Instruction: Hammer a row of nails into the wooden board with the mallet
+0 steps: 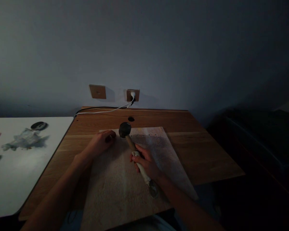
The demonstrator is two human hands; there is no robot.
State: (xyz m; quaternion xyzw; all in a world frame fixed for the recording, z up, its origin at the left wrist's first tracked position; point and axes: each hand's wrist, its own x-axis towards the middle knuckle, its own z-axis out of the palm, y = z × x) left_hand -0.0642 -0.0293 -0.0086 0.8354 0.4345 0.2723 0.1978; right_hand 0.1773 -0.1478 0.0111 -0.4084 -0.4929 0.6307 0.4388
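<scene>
Mallet (130, 143) is positioned over the board (115, 189), its dark head (125, 129) near the 12 o'clock edge, its handle slanting toward 5 o'clock; contact between head and board cannot be determined. Right hand (146, 163) grips the handle, fingers wrapped around it, forearm entering from 5 o'clock. Left hand (105, 139) is at the board's 11 o'clock, near the head, fingers curled; whether they pinch anything cannot be told. Left forearm (62, 189) extends from 7 o'clock.
</scene>
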